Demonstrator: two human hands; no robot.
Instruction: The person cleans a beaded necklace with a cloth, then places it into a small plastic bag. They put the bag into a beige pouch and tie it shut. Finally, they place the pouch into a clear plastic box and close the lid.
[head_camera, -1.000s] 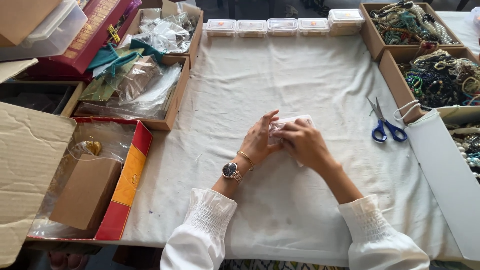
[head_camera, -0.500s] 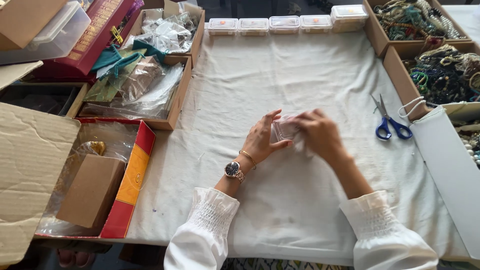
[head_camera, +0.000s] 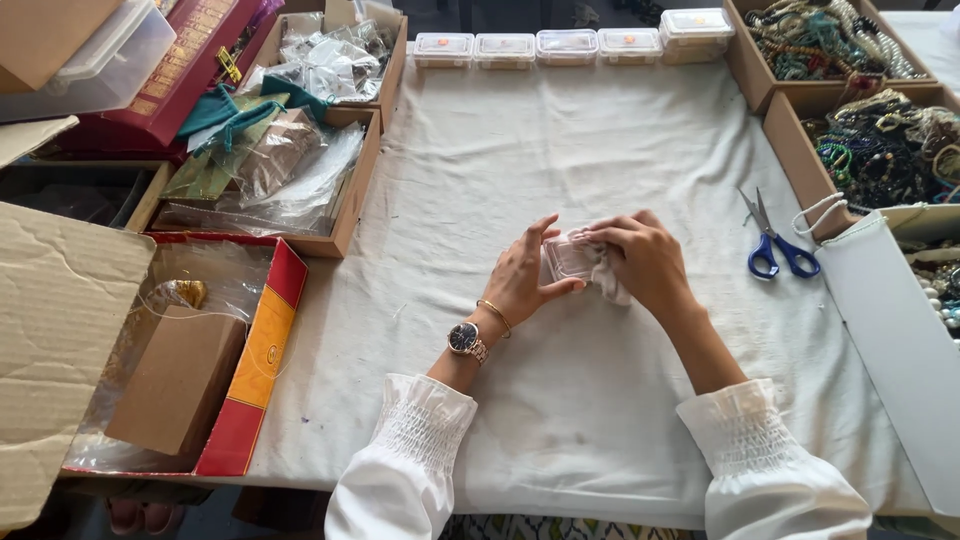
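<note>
— Both hands have barely shifted since a second ago; they're still together at the middle of the bench (head_camera: 600, 420), working the same small clear packet (head_camera: 568, 258).

— Going left to right, what's around?

— A red box (head_camera: 262, 350) with a brown carton at the left edge, then the left hand (head_camera: 520, 278), the packet, the right hand (head_camera: 645, 258), and blue-handled scissors (head_camera: 775, 245) lying apart to the right.

— How are the fingers set?

— The left thumb and fingers are clamped on the packet's left side. The right fingers (head_camera: 608, 232) are curled onto its right edge with a bit of white cloth.

— Any advice?

— I'd say keep the left grip firm and low over the bench, and let only the right fingertips do the fine work.
</note>
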